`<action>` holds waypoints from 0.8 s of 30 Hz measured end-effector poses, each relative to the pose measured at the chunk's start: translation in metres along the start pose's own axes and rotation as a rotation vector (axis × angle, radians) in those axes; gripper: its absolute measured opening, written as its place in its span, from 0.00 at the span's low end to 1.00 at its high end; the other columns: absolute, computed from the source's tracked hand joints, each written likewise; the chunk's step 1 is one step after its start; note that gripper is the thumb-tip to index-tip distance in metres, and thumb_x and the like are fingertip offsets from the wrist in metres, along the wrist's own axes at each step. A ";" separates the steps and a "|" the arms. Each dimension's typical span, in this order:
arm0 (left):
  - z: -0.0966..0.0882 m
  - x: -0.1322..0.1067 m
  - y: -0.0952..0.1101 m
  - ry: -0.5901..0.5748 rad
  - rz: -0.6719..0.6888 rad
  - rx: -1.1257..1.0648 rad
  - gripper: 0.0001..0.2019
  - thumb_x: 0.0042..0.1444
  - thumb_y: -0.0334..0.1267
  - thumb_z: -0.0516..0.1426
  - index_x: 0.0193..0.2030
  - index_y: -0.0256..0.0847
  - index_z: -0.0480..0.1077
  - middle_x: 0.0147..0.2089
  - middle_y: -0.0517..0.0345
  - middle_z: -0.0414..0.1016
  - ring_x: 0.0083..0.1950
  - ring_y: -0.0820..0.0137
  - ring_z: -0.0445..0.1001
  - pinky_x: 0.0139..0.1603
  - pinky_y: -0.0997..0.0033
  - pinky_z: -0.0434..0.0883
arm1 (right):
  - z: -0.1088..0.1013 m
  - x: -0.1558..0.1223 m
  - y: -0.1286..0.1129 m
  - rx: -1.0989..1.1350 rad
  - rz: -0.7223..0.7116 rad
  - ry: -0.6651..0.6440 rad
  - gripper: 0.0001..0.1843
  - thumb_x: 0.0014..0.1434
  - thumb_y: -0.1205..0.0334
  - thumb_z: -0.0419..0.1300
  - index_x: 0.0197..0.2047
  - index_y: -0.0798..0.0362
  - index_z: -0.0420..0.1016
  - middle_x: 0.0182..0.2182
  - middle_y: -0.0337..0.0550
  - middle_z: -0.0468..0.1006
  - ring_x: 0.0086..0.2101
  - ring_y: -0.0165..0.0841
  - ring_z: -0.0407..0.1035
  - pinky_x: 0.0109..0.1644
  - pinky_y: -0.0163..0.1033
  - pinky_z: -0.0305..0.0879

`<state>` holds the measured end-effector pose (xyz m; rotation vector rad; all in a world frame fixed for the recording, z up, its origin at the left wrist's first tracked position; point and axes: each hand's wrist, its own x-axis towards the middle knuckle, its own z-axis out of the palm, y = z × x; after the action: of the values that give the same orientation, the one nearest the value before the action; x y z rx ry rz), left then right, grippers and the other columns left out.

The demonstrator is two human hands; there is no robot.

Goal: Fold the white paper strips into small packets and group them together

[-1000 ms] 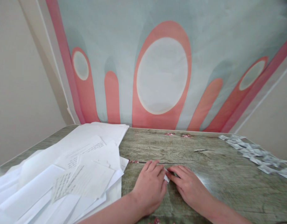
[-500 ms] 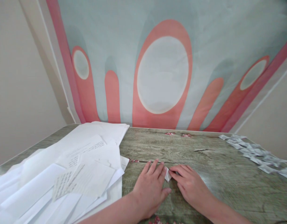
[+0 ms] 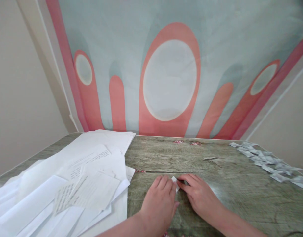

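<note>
A small folded piece of white paper [image 3: 175, 182] lies on the wood-grain table [image 3: 215, 171] between my two hands. My left hand [image 3: 160, 200] rests palm down with its fingertips pressed on the paper's left edge. My right hand [image 3: 199, 196] is also palm down, its fingertips pinching or pressing the paper's right side. Most of the paper is hidden under the fingers.
A loose pile of white sheets and envelopes [image 3: 74, 177], some with handwriting, covers the table's left half. Several small folded paper pieces [image 3: 267, 161] lie in a row along the right edge. A patterned cloth [image 3: 169, 79] hangs behind the table.
Both hands have shifted slightly over the small paper. The left fingers, spread half a second ago, are drawn together again, and the paper's tip now shows between the hands.
</note>
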<state>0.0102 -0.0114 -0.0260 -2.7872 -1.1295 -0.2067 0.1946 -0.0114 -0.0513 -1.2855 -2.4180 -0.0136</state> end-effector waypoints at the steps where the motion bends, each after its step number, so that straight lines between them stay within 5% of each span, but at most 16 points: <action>1: 0.000 0.000 0.001 -0.001 0.004 0.008 0.23 0.60 0.46 0.51 0.56 0.33 0.63 0.54 0.49 0.68 0.56 0.59 0.61 0.58 0.59 0.54 | 0.000 0.000 0.000 0.002 0.002 0.000 0.14 0.60 0.72 0.51 0.44 0.54 0.74 0.41 0.48 0.73 0.41 0.38 0.65 0.44 0.45 0.63; 9: 0.004 -0.001 -0.001 -0.006 0.043 0.063 0.23 0.61 0.46 0.49 0.57 0.33 0.64 0.55 0.50 0.68 0.55 0.58 0.61 0.54 0.58 0.57 | -0.001 0.001 0.000 0.106 0.040 0.065 0.18 0.56 0.77 0.49 0.41 0.53 0.75 0.39 0.45 0.73 0.41 0.36 0.65 0.46 0.44 0.63; 14: 0.005 -0.001 -0.001 0.002 0.045 0.072 0.23 0.61 0.48 0.49 0.57 0.34 0.63 0.53 0.50 0.69 0.56 0.58 0.61 0.54 0.58 0.57 | 0.004 0.003 0.007 0.149 0.047 0.065 0.25 0.53 0.80 0.47 0.49 0.52 0.71 0.42 0.46 0.72 0.42 0.36 0.65 0.47 0.44 0.63; 24: 0.005 0.001 -0.001 -0.006 0.044 0.073 0.24 0.59 0.47 0.52 0.57 0.33 0.63 0.53 0.49 0.69 0.54 0.58 0.62 0.53 0.59 0.58 | 0.007 0.009 0.007 0.019 0.020 -0.034 0.20 0.62 0.69 0.51 0.56 0.44 0.65 0.45 0.47 0.70 0.44 0.39 0.64 0.46 0.45 0.62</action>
<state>0.0107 -0.0096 -0.0307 -2.7479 -1.0534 -0.1495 0.1935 0.0006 -0.0557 -1.3116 -2.4280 0.0366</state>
